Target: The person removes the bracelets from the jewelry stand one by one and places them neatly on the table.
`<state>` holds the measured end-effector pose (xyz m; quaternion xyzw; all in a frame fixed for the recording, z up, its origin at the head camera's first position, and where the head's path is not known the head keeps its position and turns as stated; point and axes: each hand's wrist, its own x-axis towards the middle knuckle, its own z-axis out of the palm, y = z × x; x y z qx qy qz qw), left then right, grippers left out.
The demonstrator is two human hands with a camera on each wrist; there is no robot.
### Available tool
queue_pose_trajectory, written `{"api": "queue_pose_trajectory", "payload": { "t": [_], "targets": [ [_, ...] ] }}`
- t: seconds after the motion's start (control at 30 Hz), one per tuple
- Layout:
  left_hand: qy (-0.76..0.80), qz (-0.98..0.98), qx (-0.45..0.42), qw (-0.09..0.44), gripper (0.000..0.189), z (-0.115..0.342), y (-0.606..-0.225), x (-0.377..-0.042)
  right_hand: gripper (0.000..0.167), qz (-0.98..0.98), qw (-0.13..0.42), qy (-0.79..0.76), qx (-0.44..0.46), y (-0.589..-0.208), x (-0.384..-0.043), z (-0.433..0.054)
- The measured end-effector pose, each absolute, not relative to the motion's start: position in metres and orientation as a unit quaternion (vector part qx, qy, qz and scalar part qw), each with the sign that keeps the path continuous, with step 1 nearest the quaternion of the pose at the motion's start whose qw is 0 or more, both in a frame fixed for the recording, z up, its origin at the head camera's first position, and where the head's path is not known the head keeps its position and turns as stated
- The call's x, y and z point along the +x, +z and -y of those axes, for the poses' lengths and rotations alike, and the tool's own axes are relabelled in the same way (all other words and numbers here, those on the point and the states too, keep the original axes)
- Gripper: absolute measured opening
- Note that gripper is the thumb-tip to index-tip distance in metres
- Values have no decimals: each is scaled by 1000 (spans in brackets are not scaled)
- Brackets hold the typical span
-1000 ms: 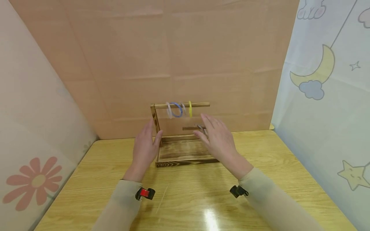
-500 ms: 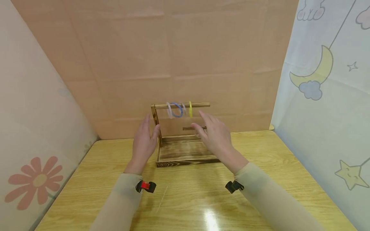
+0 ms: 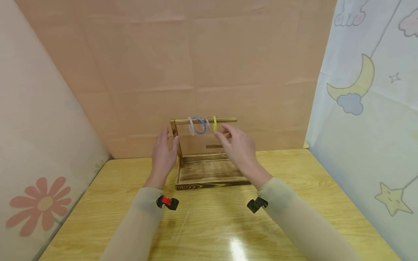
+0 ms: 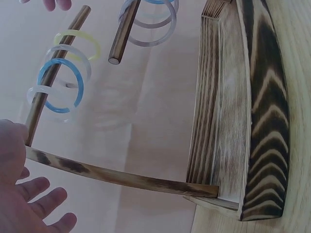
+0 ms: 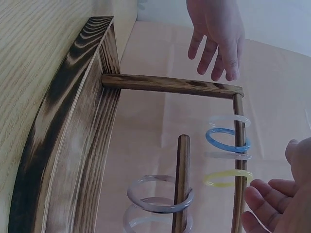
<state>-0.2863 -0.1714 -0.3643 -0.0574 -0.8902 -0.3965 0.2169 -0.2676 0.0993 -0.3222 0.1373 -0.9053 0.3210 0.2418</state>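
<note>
1. Between my left hand (image 3: 164,152) and right hand (image 3: 240,145), from my head, the yellow ring (image 3: 214,123) hangs on the upper rod (image 3: 227,120), just beside the right; neither hand grips anything.
2. Left wrist: beside the post (image 4: 112,175), my left fingers lie loose, well placed, I judge, for steadying.
3. Right wrist: near the ring, my fingertips (image 5: 253,185) and thumb stand apart; I'd pinch lightly, then slide along the rod.

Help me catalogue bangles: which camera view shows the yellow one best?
The left wrist view: the yellow bangle shows its most open loop there. The right wrist view flattens it to a narrow oval; the head view shows it small, almost edge-on.
</note>
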Motion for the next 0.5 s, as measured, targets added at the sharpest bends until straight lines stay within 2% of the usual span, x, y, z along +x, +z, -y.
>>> {"api": "queue_pose_trajectory", "payload": {
  "t": [0.5],
  "targets": [
    [-425,878,-47,213,67,167,-366,-309,44,884,237,389,104,-324,-286,-91]
  ]
}}
